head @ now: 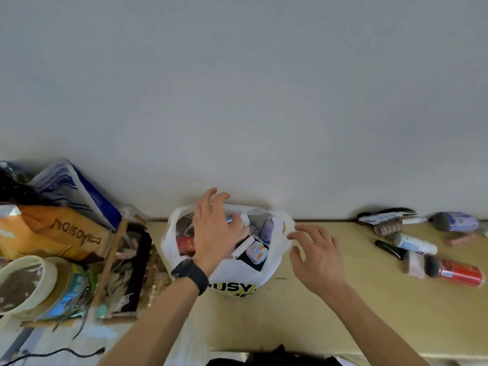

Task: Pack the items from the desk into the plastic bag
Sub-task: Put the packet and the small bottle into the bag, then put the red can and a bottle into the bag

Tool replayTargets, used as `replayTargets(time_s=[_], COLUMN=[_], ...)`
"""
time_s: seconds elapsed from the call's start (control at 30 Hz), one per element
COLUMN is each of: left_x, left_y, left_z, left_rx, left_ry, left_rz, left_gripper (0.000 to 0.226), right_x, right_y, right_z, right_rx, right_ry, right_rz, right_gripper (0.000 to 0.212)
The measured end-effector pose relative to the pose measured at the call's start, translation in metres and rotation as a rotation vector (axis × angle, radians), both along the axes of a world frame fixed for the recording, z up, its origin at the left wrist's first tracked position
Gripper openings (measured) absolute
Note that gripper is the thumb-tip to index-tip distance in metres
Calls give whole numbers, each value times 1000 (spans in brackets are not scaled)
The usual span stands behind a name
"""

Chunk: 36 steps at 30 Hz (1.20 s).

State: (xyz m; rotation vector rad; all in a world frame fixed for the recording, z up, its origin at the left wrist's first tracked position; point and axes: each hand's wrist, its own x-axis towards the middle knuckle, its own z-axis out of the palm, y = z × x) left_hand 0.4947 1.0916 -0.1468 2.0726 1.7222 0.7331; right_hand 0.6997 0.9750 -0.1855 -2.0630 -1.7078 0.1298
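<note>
A white plastic bag (239, 276) with black and yellow lettering stands open on the desk against the wall, with several small items inside. My left hand (214, 228) reaches into its mouth and grips a small white bottle (243, 219) with a blue label. My right hand (317, 256) hovers just right of the bag with fingers spread, its fingertips near the bag's right handle (286, 223), holding nothing. At the far right lie more items: a red can (459, 272), a white tube (414, 244), a purple bottle (458, 221), a black pen-like stick (388, 249).
Left of the bag sits clutter: an orange bag (52, 233), a blue-and-white package (76, 188), a round tin with a loose lid (29, 283) and a framed picture (132, 270). A black cable (52, 355) runs along the near left. The yellowish desk (369, 299) ends at the wall.
</note>
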Motion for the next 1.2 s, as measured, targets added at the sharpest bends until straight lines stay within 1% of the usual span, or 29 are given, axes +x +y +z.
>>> replayTargets(time_s=[0.07, 0.17, 0.27, 0.37, 0.47, 0.57, 0.67, 0.73, 0.8, 0.9, 1.0, 1.1, 1.2], left_x=[44, 113, 177, 237, 295, 352, 407, 443, 472, 503, 518, 520, 509], left_y=[-11, -36, -60, -75, -90, -106, -122, -132, -141, -151, -158, -159, -158], left_z=[-5, -11, -23, -46, -71, -102, -131, -148, -165, -188, -202, -202, -197], left_rx=[26, -6, -65, -164, -286, -423, -544, -605, -641, -676, -674, -640, -681], left_ry=[26, 54, 86, 145, 242, 333, 421, 449, 464, 494, 559, 596, 544], left_rz=[-184, -412, -557, -646, -680, -704, -682, -670, -655, -623, -587, -577, -599], left_gripper=[44, 45, 48, 50, 50, 51, 57, 60, 60, 58, 66, 68, 70], right_x=[18, 59, 114, 178, 242, 303, 359, 391, 418, 442, 447, 440, 434], right_y=[-11, -33, -62, -96, -131, -156, -168, -168, -163, -153, -149, -150, -151], right_z=[3, 2, -11, -29, -49, -72, -92, -102, -113, -133, -154, -171, -180], right_rx=[24, 18, -38, -136, -285, -449, -590, -643, -676, -745, -791, -682, -588], right_ry=[48, 116, 197, 251, 288, 287, 216, 179, 138, 61, 28, -21, -68], right_rz=[-55, -163, -297, -407, -488, -528, -525, -501, -460, -354, -298, -347, -394], right_gripper=[32, 32, 33, 34, 35, 44, 63, 78, 88, 89, 87, 76, 69])
